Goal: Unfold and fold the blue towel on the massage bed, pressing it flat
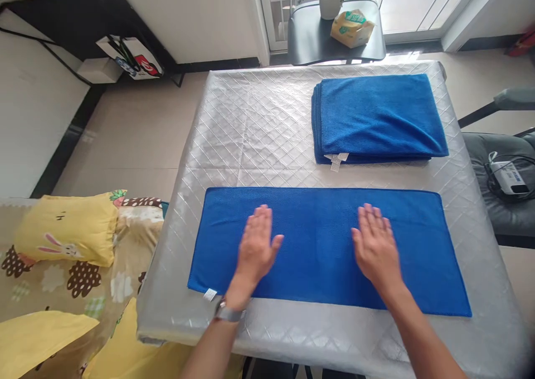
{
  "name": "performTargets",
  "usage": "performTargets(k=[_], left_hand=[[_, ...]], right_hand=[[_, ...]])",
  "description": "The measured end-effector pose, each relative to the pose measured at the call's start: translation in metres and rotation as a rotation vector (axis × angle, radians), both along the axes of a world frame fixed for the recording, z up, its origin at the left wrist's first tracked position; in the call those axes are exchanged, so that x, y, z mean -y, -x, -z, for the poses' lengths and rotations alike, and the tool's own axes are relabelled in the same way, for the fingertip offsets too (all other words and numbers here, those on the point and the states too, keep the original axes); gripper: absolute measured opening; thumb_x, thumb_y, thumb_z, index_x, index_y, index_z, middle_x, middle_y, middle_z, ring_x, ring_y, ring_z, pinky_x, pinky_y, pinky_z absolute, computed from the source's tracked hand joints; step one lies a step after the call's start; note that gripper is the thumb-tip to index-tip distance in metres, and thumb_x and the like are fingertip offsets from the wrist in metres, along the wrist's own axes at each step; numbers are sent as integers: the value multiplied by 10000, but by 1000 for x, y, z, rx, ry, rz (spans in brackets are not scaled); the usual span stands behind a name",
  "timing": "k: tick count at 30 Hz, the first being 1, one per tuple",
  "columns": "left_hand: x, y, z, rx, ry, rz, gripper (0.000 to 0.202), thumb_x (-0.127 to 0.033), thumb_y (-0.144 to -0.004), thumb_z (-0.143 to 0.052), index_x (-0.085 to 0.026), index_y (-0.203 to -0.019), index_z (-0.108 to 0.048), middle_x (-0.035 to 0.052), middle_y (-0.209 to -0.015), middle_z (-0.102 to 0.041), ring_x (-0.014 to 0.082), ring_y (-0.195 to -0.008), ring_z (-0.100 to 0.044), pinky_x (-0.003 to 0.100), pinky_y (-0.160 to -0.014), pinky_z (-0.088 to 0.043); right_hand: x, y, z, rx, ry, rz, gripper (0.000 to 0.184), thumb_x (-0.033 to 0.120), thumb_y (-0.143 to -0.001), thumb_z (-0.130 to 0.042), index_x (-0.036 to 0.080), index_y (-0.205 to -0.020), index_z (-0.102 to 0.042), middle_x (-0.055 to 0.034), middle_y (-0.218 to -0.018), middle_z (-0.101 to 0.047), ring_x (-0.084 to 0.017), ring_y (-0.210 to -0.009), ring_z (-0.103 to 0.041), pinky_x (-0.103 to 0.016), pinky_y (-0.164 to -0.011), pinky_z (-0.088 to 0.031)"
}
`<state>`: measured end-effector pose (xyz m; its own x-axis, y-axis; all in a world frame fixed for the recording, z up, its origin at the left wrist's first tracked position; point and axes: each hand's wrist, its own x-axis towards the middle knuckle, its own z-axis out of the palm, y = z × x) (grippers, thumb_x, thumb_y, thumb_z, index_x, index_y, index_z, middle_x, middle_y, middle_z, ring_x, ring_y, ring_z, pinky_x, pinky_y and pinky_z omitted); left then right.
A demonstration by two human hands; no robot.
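A blue towel (313, 245) lies spread flat across the near part of the table, its long side running left to right. A small white tag (210, 294) sticks out at its near left corner. My left hand (257, 242) rests flat, palm down, on the left half of the towel, the fingers straight and the thumb out. On the right half lies my right hand (376, 245), also palm down with outstretched fingers. Neither holds anything. Beyond the towel, toward the far right, is a stack of folded blue towels (380, 114) with white tags at its near left corner.
A silver quilted cloth covers the table (234, 128). Behind it stands a dark chair (309, 33) bearing a potted plant (330, 3) and a tissue pack (352, 29). At right, a grey armchair (480, 173) holds a white device (507, 176) with cables. Yellow cushions (69, 228) lie at left.
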<state>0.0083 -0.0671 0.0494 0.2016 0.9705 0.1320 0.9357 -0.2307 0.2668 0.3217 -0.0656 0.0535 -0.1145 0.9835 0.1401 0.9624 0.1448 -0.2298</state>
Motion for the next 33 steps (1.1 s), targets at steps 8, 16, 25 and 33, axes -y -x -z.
performTargets(k=[8,16,25,33], left_hand=[[-59,-103,15,35,120,159,786,-576,-1038,-274,-101,-1643,-114,141,-1676,-246,235,-1575,-145,471,-1305,-227],[-58,10,13,-76,190,-147,840,-648,-1020,-187,-73,-1632,-162,149,-1705,-154,260,-1589,-120,490,-1306,-155],[-73,138,25,-66,154,-375,832,-633,-1012,-196,-80,-1633,-169,177,-1704,-185,299,-1585,-156,529,-1284,-146],[-72,129,22,-77,139,-379,825,-622,-1015,-191,-70,-1628,-184,168,-1704,-198,287,-1584,-164,501,-1289,-141]], right_hand=[[-58,72,16,-18,130,-150,586,330,-1074,-275,118,-1621,-271,-114,-1666,-288,-258,-1566,-214,-494,-1276,-206],[-47,-28,21,52,71,36,616,384,-1076,-244,92,-1617,-279,-162,-1645,-342,-277,-1549,-274,-503,-1269,-208],[-46,-144,23,122,158,265,669,403,-1071,-203,1,-1604,-259,-211,-1671,-271,-276,-1571,-202,-463,-1269,-192],[-47,-153,23,75,162,243,704,416,-1060,-180,-39,-1587,-279,-247,-1660,-273,-333,-1565,-209,-497,-1252,-192]])
